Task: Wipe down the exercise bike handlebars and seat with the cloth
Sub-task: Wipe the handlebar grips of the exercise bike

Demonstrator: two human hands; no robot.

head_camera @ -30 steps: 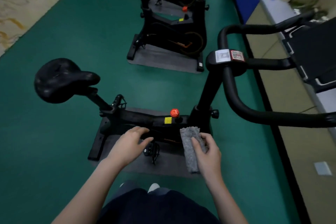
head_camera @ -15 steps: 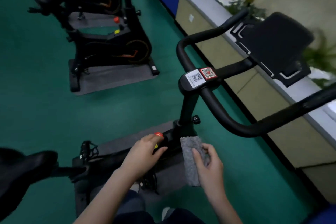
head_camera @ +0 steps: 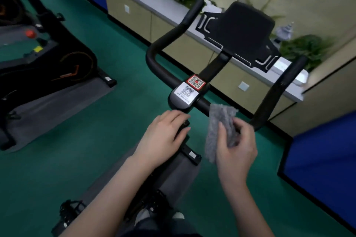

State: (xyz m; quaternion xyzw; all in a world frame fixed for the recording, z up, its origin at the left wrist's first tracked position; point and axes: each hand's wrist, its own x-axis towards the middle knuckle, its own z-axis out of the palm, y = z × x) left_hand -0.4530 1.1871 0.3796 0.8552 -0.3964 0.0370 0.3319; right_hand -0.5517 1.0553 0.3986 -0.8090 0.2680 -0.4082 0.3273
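The black handlebars (head_camera: 163, 44) of the exercise bike curve up in front of me, with two QR stickers on the centre clamp (head_camera: 185, 92) and a black tablet holder (head_camera: 242, 31) beyond. My right hand (head_camera: 235, 150) pinches a folded grey cloth (head_camera: 217, 121), whose upper end overlaps the bar just right of the clamp. My left hand (head_camera: 163, 136) hovers below the clamp with fingers relaxed, holding nothing. The seat is out of view.
A second exercise bike (head_camera: 38, 54) stands on a grey mat at the left. A low cabinet ledge (head_camera: 154, 0) with plants runs along the far wall. A blue panel (head_camera: 319, 159) stands at the right. The floor is green.
The view has swung right and up from the seat to the handlebars. Both hands have risen toward the centre clamp, and the cloth now reaches the bar.
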